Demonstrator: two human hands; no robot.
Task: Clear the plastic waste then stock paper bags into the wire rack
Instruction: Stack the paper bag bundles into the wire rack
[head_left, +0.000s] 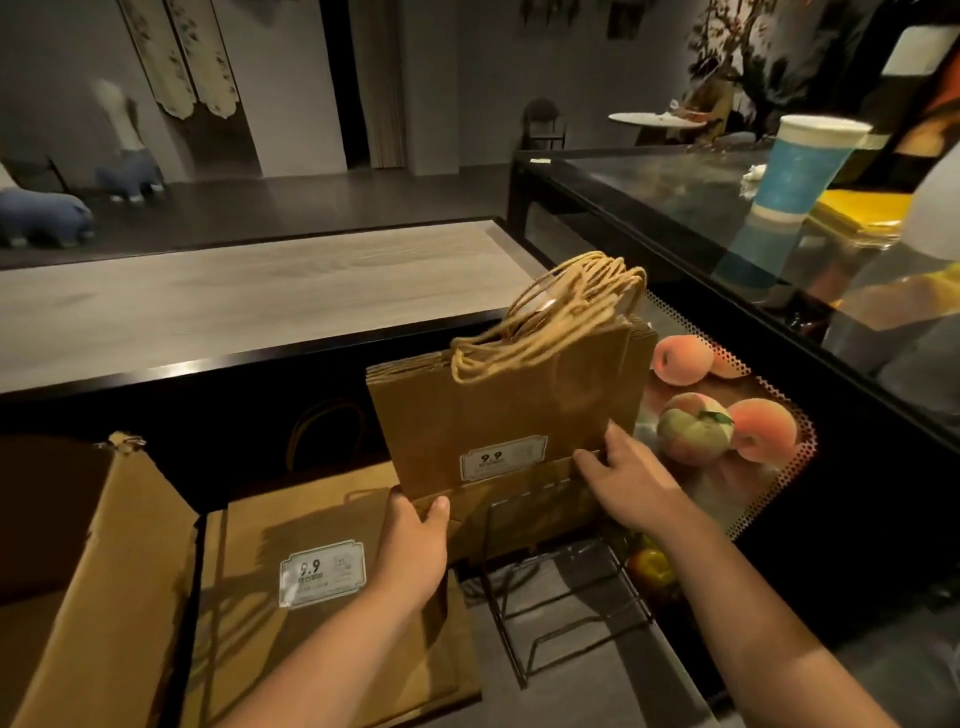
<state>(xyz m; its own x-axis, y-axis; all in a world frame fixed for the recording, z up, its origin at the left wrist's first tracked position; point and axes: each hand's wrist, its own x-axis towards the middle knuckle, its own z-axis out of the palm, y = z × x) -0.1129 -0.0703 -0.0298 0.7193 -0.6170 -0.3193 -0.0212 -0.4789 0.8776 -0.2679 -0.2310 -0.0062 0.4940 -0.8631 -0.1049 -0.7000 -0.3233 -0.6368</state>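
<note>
Head view: left hand (413, 540) grips lower left corner of bag stack (498, 410), thumb over front. Right hand (626, 480) curls round stack's lower right edge. Stack upright, twine handles up, bottom at back of wire rack (566, 603). Flat bags (322, 587) lie left of rack; peaches (727, 421) right.

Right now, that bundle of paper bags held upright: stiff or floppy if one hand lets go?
The bundle of paper bags probably stays fairly stiff: many flat bags together. It may fan or tip, since the left hand and right hand grip only its lower corners. The cord handles look floppy.
</note>
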